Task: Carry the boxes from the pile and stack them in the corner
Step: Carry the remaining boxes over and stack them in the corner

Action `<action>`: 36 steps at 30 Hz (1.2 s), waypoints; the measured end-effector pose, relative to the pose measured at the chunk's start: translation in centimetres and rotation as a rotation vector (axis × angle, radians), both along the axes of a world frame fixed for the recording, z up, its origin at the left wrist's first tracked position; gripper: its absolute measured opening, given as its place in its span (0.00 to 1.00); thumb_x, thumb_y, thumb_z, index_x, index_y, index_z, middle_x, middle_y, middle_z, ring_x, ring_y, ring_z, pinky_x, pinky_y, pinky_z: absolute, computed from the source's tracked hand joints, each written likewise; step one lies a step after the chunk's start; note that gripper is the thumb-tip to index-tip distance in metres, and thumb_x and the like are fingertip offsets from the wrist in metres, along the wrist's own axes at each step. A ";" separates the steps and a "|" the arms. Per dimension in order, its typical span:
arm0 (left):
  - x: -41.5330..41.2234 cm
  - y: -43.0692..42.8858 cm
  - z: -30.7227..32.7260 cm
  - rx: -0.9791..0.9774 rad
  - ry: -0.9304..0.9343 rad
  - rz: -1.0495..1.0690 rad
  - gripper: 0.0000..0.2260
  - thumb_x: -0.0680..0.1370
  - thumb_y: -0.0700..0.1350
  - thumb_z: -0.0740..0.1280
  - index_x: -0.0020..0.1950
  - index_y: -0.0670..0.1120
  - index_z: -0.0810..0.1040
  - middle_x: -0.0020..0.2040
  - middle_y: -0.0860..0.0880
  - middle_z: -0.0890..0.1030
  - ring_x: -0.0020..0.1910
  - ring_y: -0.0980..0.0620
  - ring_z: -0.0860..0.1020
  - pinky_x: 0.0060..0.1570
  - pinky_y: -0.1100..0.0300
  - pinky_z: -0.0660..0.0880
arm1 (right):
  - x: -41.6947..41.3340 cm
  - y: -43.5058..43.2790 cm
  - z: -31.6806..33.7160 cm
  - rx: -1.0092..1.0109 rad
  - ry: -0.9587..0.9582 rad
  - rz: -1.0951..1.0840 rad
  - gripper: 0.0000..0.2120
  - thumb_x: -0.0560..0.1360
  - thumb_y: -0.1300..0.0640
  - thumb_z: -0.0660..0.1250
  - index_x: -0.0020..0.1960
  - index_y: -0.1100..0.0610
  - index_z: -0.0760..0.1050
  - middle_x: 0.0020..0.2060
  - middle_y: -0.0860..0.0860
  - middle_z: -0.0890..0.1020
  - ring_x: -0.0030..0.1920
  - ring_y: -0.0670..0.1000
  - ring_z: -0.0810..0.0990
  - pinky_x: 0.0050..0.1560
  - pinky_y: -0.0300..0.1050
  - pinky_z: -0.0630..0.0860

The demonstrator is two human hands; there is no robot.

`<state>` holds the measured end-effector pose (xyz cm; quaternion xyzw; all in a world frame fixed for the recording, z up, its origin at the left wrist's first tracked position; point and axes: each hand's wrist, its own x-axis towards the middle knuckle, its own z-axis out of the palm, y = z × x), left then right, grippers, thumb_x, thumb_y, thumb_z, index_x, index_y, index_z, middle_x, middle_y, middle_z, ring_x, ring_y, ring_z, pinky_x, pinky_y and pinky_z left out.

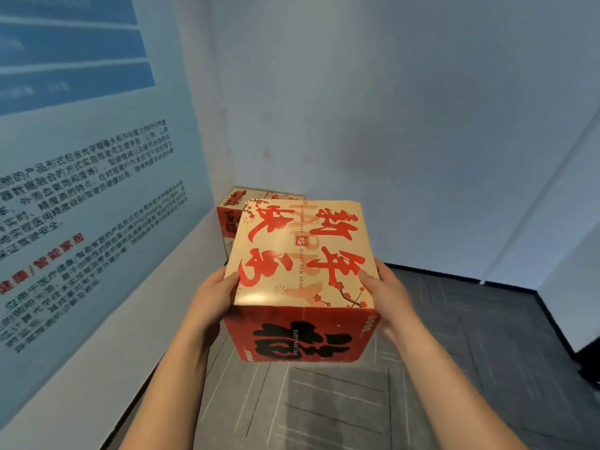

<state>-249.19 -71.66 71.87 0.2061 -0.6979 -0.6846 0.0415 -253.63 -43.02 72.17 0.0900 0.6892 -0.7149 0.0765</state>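
I carry a red and cream box (300, 264) with large red characters on its top and a black character on its red front, held above the floor. My left hand (216, 297) grips its left side, thumb over the top edge. My right hand (386, 297) grips its right side the same way. Behind the carried box, a second box of the same kind (232, 212) stands in the corner where the two walls meet; most of it is hidden by the box I hold.
A wall poster with blue bands and printed text (84, 190) covers the left wall. A plain pale wall (389, 125) stands ahead. Grey carpet tiles (341, 401) cover the floor. A dark object (589, 362) shows at the right edge.
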 end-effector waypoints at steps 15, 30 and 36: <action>-31.9 -4.2 -3.0 -0.118 -0.056 -0.046 0.16 0.78 0.61 0.67 0.62 0.57 0.80 0.53 0.51 0.87 0.53 0.46 0.85 0.57 0.41 0.80 | -31.2 -4.1 -5.2 0.059 -0.049 0.032 0.15 0.85 0.48 0.65 0.71 0.46 0.72 0.59 0.47 0.85 0.57 0.50 0.85 0.56 0.54 0.83; -60.4 -12.6 -5.9 0.017 -0.099 0.024 0.19 0.75 0.53 0.69 0.64 0.50 0.73 0.58 0.44 0.83 0.55 0.43 0.83 0.55 0.40 0.80 | -59.5 -13.0 -6.7 0.162 -0.068 -0.002 0.14 0.85 0.45 0.62 0.69 0.46 0.74 0.57 0.46 0.86 0.56 0.49 0.86 0.52 0.51 0.83; -74.8 -17.8 -10.4 -0.034 -0.154 -0.135 0.12 0.80 0.49 0.69 0.62 0.50 0.78 0.54 0.50 0.84 0.53 0.50 0.82 0.50 0.51 0.80 | -71.4 -17.0 -11.7 0.230 -0.137 -0.146 0.13 0.84 0.46 0.65 0.67 0.48 0.77 0.55 0.47 0.88 0.56 0.51 0.87 0.61 0.61 0.82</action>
